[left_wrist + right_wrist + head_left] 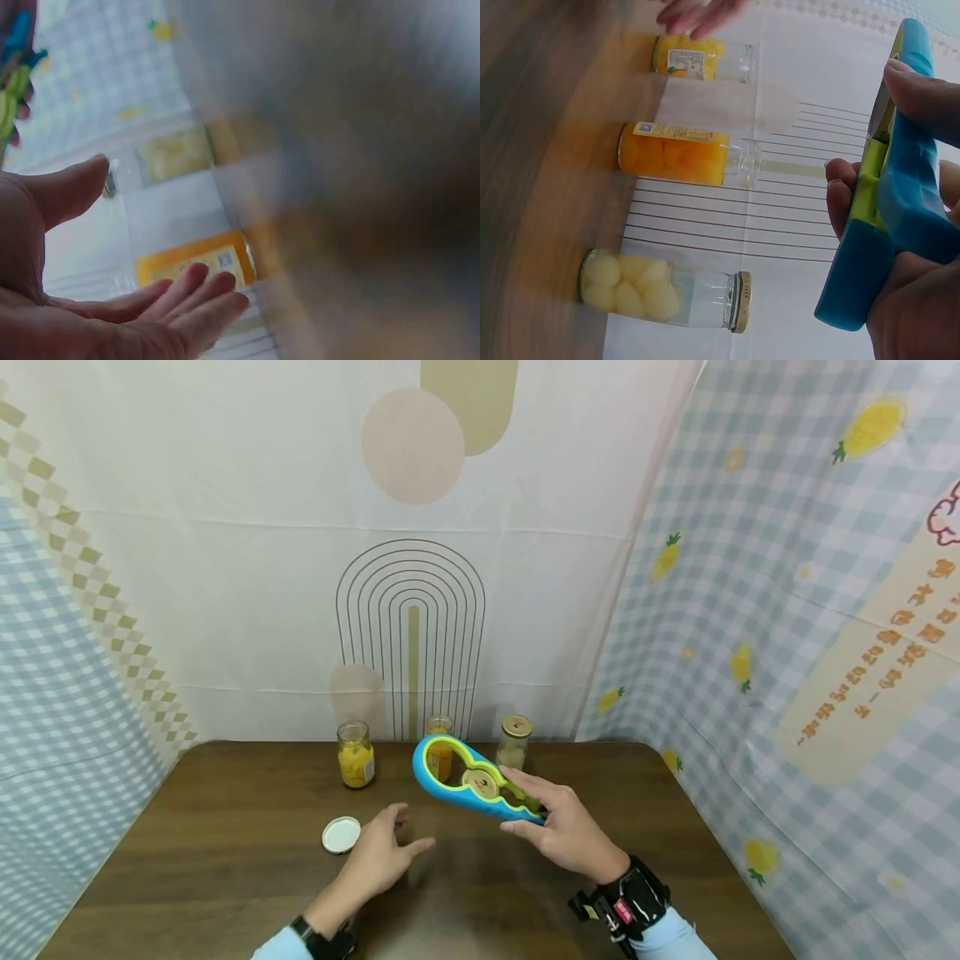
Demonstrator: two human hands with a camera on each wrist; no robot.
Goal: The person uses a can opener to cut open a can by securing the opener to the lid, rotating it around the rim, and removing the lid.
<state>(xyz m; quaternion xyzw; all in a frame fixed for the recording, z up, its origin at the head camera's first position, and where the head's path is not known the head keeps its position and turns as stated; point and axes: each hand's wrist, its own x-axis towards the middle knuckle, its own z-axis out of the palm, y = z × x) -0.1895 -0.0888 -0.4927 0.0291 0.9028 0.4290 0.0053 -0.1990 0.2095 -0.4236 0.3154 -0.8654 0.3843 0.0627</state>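
Note:
My right hand (pixel 567 828) grips a blue and green jar opener (pixel 491 807) by one end, held above the table. A gold lid (pixel 481 783) sits in one of the opener's rings. Behind the opener stands a jar of orange fruit (pixel 679 159), with no lid on its mouth. The left hand (pixel 378 857) hovers over the table with thumb and fingers spread, holding nothing. Close by it, a round white-faced lid (pixel 341 835) lies flat on the wood.
At the back left stands a lidless jar of yellow fruit (pixel 356 762). A gold-capped jar of pale round fruit (pixel 634 287) is at the back right. The wooden table (pixel 225 860) meets a white patterned curtain (pixel 262 610) behind the jars.

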